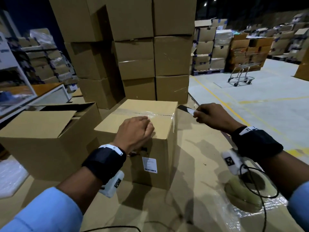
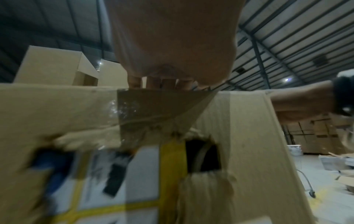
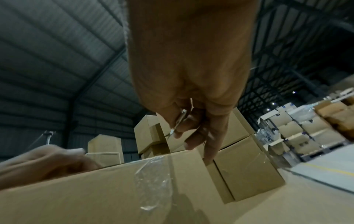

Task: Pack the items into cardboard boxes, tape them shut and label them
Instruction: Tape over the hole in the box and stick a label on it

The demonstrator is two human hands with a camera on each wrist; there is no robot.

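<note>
Closest to me, my left hand (image 1: 135, 133) sits curled, knuckles down on the taped box (image 1: 142, 131) mid-desk, gripping nothing I can see. Tape seam (image 1: 150, 113) runs left-right across the lid. My right hand (image 1: 212, 117), just off the box's far-right corner, pinches a small blade (image 1: 186, 110), so it's nearer the seam end.
</note>
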